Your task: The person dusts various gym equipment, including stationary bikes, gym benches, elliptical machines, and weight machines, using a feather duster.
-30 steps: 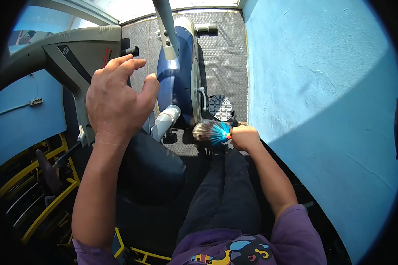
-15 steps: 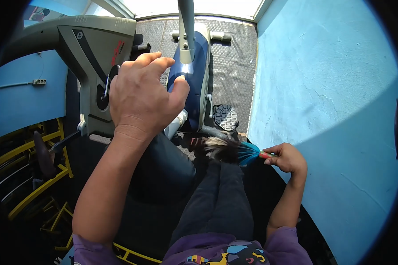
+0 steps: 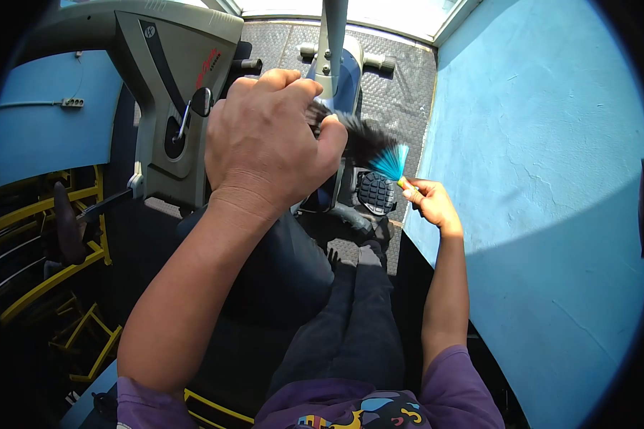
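Purple sleeves at the bottom edge, dark trousers (image 3: pixel 358 314) running up the middle of the view. Person stands beside a black bike saddle (image 3: pixel 279 279). Right hand (image 3: pixel 429 202) sits close to the blue wall (image 3: pixel 551 179), fingers pinched shut around the orange-red handle of a duster brush (image 3: pixel 376 150). Brush bristles are blue at the base, black and grey at the tips, fanned toward the blue exercise bike body (image 3: pixel 336 86), just above the black pedal (image 3: pixel 376 191). Left hand (image 3: pixel 268 139) is raised nearer the camera, fingers curled tight; cannot tell whether it grips anything, since the hand hides what lies behind it. Bristle tips reach its thumb side. Grey machine housing (image 3: pixel 172 107) stands left of it, yellow metal frame (image 3: pixel 43 279) lower left. Studded grey floor mat (image 3: pixel 401 100) lies beyond.
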Demonstrator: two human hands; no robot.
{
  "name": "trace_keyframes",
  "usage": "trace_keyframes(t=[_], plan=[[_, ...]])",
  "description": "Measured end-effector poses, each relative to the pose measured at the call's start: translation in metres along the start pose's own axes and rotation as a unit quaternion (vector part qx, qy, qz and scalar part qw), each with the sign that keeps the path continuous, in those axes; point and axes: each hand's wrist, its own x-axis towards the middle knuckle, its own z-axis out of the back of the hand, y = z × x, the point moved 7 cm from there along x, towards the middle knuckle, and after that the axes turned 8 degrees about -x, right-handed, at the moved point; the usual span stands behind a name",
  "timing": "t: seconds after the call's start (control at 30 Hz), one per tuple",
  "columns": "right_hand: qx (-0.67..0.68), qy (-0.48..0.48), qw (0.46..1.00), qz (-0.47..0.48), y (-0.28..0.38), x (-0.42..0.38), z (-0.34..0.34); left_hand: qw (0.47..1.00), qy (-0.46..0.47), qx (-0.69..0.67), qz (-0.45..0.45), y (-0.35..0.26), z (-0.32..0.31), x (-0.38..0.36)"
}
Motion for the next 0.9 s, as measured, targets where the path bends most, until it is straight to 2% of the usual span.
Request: trace_keyframes(t=[0.03, 0.1, 0.13, 0.17, 0.23, 0.27, 0.3, 0.37, 0.43, 0.5, 0.57, 0.63, 0.7, 0.77, 0.83, 0.87, 0.9], plan=[[0.001, 0.000, 1.000, -0.002, 0.009, 0.004, 0.002, 1.000, -0.001, -0.007, 0.001, 0.000, 0.000, 0.000], [-0.039, 0.079, 0.995, -0.035, 0.033, 0.007, -0.008, 1.000, -0.002, -0.011, 0.002, 0.000, 0.000, 0.002], [-0.107, 0.103, 0.989, -0.024, 0.036, 0.013, -0.009, 1.000, 0.002, -0.003, 0.006, 0.000, 0.000, 0.002], [-0.106, 0.104, 0.989, -0.024, 0.039, 0.017, -0.010, 1.000, 0.006, 0.004, 0.010, 0.000, -0.001, 0.002], [-0.147, 0.039, 0.988, 0.021, 0.052, 0.018, -0.002, 1.000, 0.007, -0.002, 0.008, 0.000, 0.000, 0.002], [-0.116, -0.009, 0.992, 0.051, 0.055, 0.017, -0.005, 1.000, 0.005, -0.008, 0.008, -0.001, 0.000, 0.003], [-0.113, -0.021, 0.993, 0.010, 0.048, 0.011, -0.008, 1.000, 0.003, -0.014, 0.008, -0.002, 0.000, 0.004], [-0.041, 0.001, 0.999, 0.002, 0.024, -0.009, -0.022, 1.000, 0.016, -0.017, 0.013, 0.000, 0.001, 0.004], [0.005, 0.046, 0.996, -0.075, -0.021, -0.045, -0.043, 1.000, 0.016, -0.011, 0.013, -0.001, 0.002, 0.005], [-0.083, -0.003, 0.994, -0.067, -0.032, -0.105, -0.058, 1.000, 0.016, -0.005, 0.015, 0.000, 0.003, 0.005], [-0.047, -0.042, 0.995, -0.080, -0.077, -0.156, -0.081, 1.000, 0.016, 0.002, 0.014, 0.001, 0.002, 0.005], [0.070, 0.012, 0.964, -0.257, -0.062, -0.210, -0.090, 0.999, 0.032, -0.004, 0.029, 0.002, 0.004, 0.008], [0.053, 0.018, 0.968, -0.246, -0.087, -0.227, -0.085, 0.996, 0.073, 0.003, 0.054, 0.004, 0.001, 0.009], [0.033, 0.025, 0.972, -0.232, -0.090, -0.230, -0.079, 0.998, 0.029, -0.008, 0.048, 0.006, 0.002, 0.004], [-0.226, 0.044, 0.959, -0.164, -0.065, -0.206, -0.073, 0.994, -0.063, -0.085, 0.007, 0.006, 0.010, 0.001], [-0.256, 0.025, 0.960, -0.113, -0.064, -0.188, -0.078, 0.987, -0.103, -0.119, -0.011, 0.007, 0.016, -0.001], [-0.227, 0.003, 0.971, -0.068, -0.068, -0.169, -0.087, 0.978, -0.143, -0.150, -0.026, 0.007, 0.020, -0.005]])
